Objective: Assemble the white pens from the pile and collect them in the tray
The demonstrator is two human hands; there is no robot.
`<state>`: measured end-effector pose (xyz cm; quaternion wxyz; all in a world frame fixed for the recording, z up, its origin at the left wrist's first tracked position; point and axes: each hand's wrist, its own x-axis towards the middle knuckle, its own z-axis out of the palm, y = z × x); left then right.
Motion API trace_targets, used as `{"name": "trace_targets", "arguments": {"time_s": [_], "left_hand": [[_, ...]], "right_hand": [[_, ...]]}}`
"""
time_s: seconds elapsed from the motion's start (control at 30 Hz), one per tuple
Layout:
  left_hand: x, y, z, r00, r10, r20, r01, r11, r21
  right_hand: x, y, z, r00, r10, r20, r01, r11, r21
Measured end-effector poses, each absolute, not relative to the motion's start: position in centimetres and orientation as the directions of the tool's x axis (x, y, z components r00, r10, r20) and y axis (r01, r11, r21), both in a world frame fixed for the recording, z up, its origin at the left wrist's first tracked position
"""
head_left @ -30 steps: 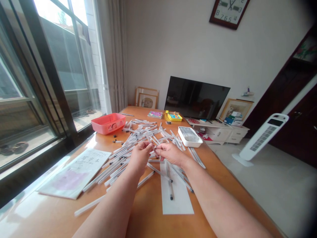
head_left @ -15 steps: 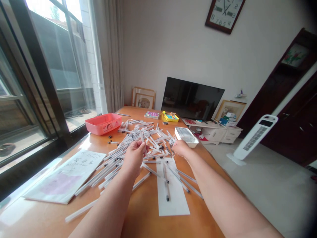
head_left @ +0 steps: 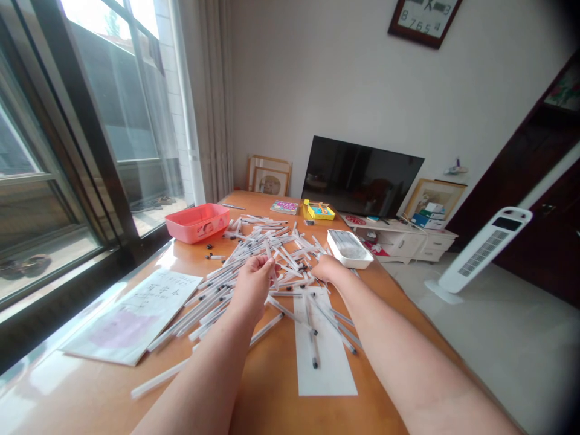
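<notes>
A heap of several white pens (head_left: 254, 254) with black tips covers the middle of the orange wooden table (head_left: 267, 399). My left hand (head_left: 254, 283) is raised a little above the heap, fingers pinched on one white pen (head_left: 273, 273) that points up and away. My right hand (head_left: 327, 267) reaches forward into the heap just short of the white tray (head_left: 350, 248); its fingers are curled and mostly hidden behind the knuckles. A white paper strip (head_left: 324, 356) lies in front of me with a few pens across it.
A pink plastic basket (head_left: 197, 222) stands at the far left by the window. A white booklet (head_left: 136, 314) lies at the near left. A yellow box (head_left: 319, 211) and a small book (head_left: 284, 207) sit at the far edge, before a dark TV (head_left: 360, 177). A white tower fan (head_left: 480, 251) stands on the floor to the right.
My hands were together on one pen; the right hand then let go and reached forward toward the white tray, while the left hand kept the pen.
</notes>
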<state>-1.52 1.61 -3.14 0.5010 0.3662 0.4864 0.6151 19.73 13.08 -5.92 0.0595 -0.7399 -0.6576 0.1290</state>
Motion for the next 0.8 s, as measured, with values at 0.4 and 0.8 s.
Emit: {"name": "trace_targets", "arguments": {"time_s": [0.4, 0.8], "left_hand": [[-1.3, 1.3, -3.2, -0.188, 0.982, -0.014, -0.228, -0.029, 0.973], [-1.5, 1.6, -3.3, -0.192, 0.981, -0.029, -0.238, -0.017, 0.971]], "right_hand": [[20.7, 11.9, -5.6, 0.105, 0.989, -0.101, 0.950, -0.129, -0.283], [18.6, 13.2, -5.1, 0.061, 0.997, -0.051, 0.964, -0.072, -0.256]]}}
